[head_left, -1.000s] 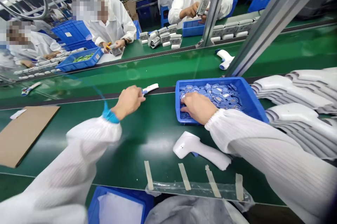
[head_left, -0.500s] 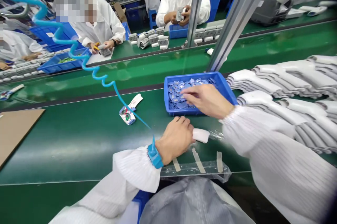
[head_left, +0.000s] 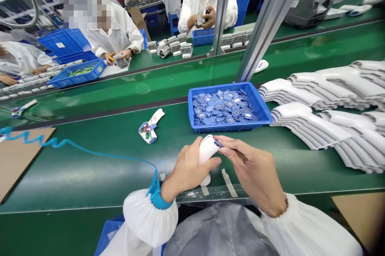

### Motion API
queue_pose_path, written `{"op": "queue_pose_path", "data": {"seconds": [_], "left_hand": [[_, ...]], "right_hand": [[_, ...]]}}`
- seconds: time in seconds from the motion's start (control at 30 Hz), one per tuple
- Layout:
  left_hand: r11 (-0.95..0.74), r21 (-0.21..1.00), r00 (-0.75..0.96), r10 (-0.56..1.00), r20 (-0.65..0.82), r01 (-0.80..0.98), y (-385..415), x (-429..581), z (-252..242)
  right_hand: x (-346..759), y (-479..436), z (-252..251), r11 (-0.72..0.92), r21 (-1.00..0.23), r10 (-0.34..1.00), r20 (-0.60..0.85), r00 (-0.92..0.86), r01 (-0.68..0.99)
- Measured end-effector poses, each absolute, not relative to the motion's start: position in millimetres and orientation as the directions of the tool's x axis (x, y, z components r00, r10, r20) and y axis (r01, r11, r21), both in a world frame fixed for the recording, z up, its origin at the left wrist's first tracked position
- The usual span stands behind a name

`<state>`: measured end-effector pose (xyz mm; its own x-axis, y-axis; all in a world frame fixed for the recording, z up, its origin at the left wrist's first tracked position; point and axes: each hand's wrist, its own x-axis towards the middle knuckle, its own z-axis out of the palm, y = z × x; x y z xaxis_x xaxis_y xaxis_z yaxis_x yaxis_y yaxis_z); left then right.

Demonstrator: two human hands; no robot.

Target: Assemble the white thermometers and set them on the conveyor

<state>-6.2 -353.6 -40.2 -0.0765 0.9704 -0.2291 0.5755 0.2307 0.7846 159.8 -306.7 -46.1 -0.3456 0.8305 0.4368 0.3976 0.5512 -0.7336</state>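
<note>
My left hand [head_left: 189, 164] is wrapped round a white curved plastic housing [head_left: 207, 148], held just above the green bench. At the housing's upper end, my right hand [head_left: 249, 164] pinches a small blue plastic part [head_left: 217, 143] against it. The fingertips hide most of that part. Similar blue pieces fill the blue bin [head_left: 192, 121] beyond my hands. To the left of the bin lies an opened white handheld device [head_left: 148, 130] with wires and a green board showing. A blue wrist strap [head_left: 158, 195] with a coiled cord is round my left wrist.
Stacked white housings [head_left: 313, 123] lie to the right of the bin. Strips of tape [head_left: 229, 184] are at the bench's front edge. A metal post [head_left: 261, 23] rises behind the bin. Cardboard [head_left: 24, 160] lies at left; co-workers sit across the conveyor [head_left: 144, 81].
My right hand has left the bin with a blue part and come to the housing. My left hand has lifted and turned the housing upward. The coiled cord has swung left.
</note>
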Motion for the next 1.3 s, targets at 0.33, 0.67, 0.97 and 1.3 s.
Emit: {"op": "queue_pose_path", "data": {"seconds": [0.33,0.67,0.97,1.3], "left_hand": [[0.23,0.755,-0.048,0.966,-0.255,0.614,-360.2,-7.2,-33.1],[0.112,0.813,-0.068,0.994,-0.089,0.571,-365.8,-3.0,-29.0],[0.048,0.832,0.039,0.996,-0.084,0.553,-366.0,-9.5,-21.8],[-0.1,0.724,0.051,0.995,0.089,0.683,-370.1,-3.7,-32.1]], "right_hand": [[165.5,-307.0,-51.1,0.646,-0.598,0.762,0.485,-0.428,0.474],[164.8,-311.0,-51.9,0.363,-0.869,0.911,0.254,-0.326,0.337],[181.3,-305.6,-43.4,0.399,-0.849,0.884,0.257,-0.39,0.346],[182.7,-306.8,-31.5,0.333,-0.853,0.902,0.163,-0.401,0.402]]}}
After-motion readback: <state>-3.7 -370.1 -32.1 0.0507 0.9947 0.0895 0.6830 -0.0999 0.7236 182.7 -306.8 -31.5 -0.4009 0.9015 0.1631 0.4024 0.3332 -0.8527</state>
